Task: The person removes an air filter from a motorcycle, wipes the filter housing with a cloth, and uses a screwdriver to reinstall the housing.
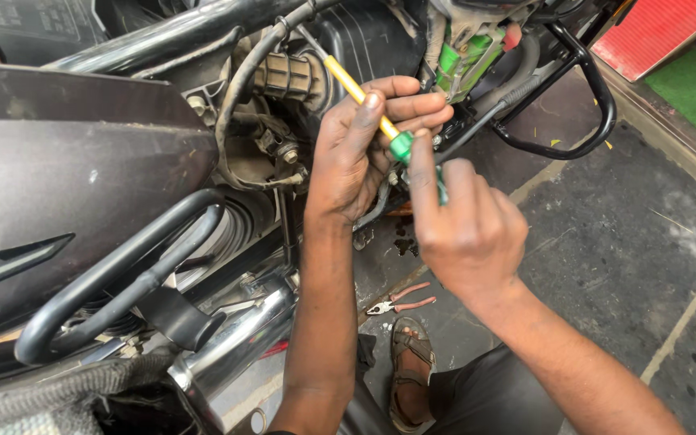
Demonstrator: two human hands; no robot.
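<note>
Pinching the yellow screwdriver shaft [356,91] between thumb and curled fingers, your left hand [356,149] grips it just above the green collar [401,146], while your right hand [465,229] closes round the green handle below, forefinger stretched up along it. The tool slants up-left into the motorcycle's engine bay, its tip near a ribbed rubber intake boot [287,76] and a looping black hose [239,89]. Tight quarters there; open concrete floor [630,242] lies to your right. Red-handled pliers [400,300] rest beside your sandalled foot [411,354]. A chrome exhaust pipe [239,342] gleams below.
</note>
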